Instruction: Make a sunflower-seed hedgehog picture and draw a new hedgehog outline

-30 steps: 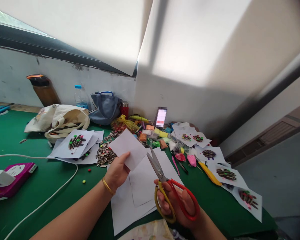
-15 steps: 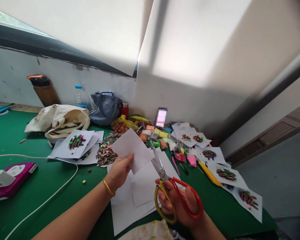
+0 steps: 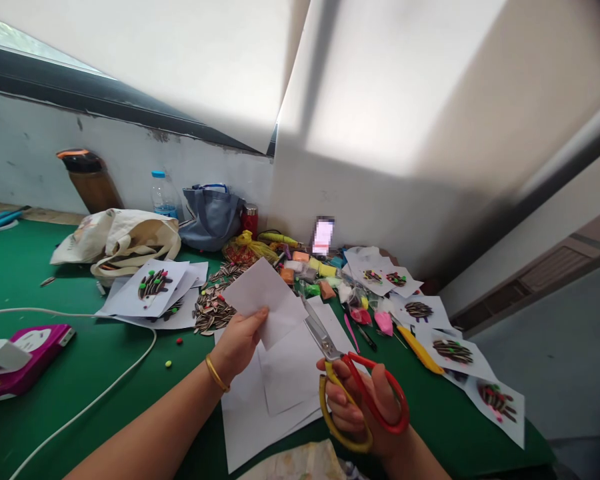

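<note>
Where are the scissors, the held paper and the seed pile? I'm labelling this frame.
scissors (image 3: 325, 341): head view, on the closed metal blades.
held paper (image 3: 263, 293): head view, sheet's middle.
seed pile (image 3: 211, 312): head view, heap's centre.

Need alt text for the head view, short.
A person's left hand lifts a white paper piece while the right hand holds red-and-yellow scissors, blades nearly shut beside it, over a green table strewn with paper sheets, sunflower seeds and clay.

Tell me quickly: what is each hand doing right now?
Left hand: closed on a white paper piece, held up.
Right hand: fingers through the handles of the red-and-yellow scissors, blades at the paper's edge.
</note>
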A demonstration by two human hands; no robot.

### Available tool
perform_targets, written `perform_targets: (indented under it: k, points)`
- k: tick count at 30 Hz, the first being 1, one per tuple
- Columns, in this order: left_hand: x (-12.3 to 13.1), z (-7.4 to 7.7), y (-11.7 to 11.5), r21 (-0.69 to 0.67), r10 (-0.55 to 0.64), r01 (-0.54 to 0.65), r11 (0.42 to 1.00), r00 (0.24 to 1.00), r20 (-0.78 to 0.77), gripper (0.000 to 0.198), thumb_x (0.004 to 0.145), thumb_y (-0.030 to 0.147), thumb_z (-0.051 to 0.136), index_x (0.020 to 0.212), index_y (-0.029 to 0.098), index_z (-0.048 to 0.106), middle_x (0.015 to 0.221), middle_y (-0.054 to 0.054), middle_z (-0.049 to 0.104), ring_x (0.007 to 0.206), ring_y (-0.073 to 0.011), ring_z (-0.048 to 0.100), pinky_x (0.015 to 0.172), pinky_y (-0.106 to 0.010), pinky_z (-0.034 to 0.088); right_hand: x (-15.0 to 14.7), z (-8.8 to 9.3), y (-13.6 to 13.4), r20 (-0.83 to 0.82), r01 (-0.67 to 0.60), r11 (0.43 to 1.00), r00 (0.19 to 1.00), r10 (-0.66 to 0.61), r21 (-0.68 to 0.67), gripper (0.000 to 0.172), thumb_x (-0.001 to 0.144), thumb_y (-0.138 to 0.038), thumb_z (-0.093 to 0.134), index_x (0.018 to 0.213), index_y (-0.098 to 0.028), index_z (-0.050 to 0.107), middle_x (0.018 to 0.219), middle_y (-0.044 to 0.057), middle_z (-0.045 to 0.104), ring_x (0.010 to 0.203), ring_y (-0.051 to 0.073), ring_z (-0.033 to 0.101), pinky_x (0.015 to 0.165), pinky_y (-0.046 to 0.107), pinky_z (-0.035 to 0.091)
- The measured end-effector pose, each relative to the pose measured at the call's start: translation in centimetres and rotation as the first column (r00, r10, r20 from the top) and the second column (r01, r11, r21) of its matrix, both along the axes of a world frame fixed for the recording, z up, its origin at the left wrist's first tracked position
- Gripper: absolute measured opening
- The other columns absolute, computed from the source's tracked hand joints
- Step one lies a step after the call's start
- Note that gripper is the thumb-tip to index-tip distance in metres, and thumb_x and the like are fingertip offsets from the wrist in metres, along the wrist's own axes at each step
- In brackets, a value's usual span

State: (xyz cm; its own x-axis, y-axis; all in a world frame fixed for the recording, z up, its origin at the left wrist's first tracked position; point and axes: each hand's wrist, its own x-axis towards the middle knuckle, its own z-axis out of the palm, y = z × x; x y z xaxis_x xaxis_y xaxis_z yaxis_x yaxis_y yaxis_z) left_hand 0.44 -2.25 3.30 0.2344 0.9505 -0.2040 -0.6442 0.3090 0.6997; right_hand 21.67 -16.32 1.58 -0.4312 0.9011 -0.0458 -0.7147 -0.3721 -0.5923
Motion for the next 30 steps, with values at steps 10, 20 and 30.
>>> perform_targets:
  k: [10, 20, 30]
  points:
    - [-0.4, -0.1, 0.3, -0.029, 0.013, -0.013, 1.0, 1.0, -0.003, 0.048, 0.072, 0.009, 0.075, 0.118, 0.015, 0.065, 0.108, -0.011, 0.073, 0.1, -0.0232, 0.069, 0.091, -0.032, 0.054, 0.4, -1.4, 0.3, -0.032, -0.019, 1.0, 0.999, 0.02, 0.02, 0.079, 0.074, -0.075, 0.058, 0.123, -0.013, 0.058, 0.074, -0.003, 0.047, 0.043, 0.0, 0.024, 0.039, 0.015, 0.019]
    - [-0.5, 0.3, 0.0, -0.036, -0.132, 0.13, 0.991, 0.99, -0.05, 0.04, 0.075, 0.011, 0.072, 0.115, 0.013, 0.065, 0.101, -0.013, 0.074, 0.09, -0.0239, 0.071, 0.072, -0.029, 0.057, -0.1, 0.2, -0.2, 0.021, -0.049, 0.998, 0.999, 0.05, -0.044, 0.097, 0.06, -0.085, 0.06, 0.125, -0.014, 0.057, 0.085, 0.003, 0.046, 0.063, 0.009, 0.035, 0.059, 0.023, 0.026]
    - [-0.1, 0.1, -0.7, -0.056, -0.195, 0.192, 0.98, 0.98, -0.046, 0.046, 0.071, 0.012, 0.076, 0.116, 0.016, 0.065, 0.103, -0.012, 0.074, 0.092, -0.0251, 0.071, 0.074, -0.03, 0.057, -0.7, -0.1, 0.4, 0.012, -0.008, 1.0, 1.0, 0.008, 0.001, 0.095, 0.067, -0.088, 0.048, 0.126, -0.014, 0.055, 0.081, 0.001, 0.043, 0.057, 0.007, 0.029, 0.055, 0.024, 0.023]
